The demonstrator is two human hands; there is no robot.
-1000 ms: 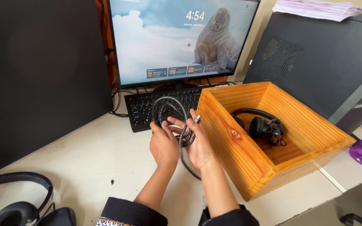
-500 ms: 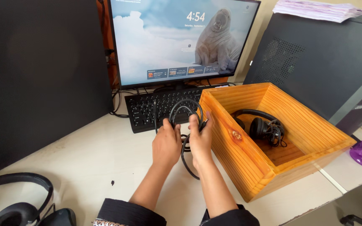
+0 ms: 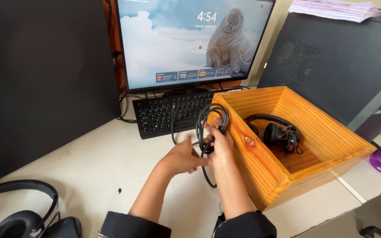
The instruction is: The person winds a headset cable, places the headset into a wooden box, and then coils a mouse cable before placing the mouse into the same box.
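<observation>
Right hand [image 3: 220, 147] closed around a mostly coiled black cable [image 3: 211, 121] just outside the near-left wall of the wooden box [image 3: 261, 176], left hand [image 3: 182, 157] half-open feeding the loose tail; a headset [image 3: 276, 130] already lies inside the box.

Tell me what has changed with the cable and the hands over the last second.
The coiled black cable has moved right, toward the wooden box, and is now bunched into tighter loops in the right hand. The left hand has slid down from the loops to the loose strand below. The headphones in the box, keyboard and monitor are unchanged.
</observation>
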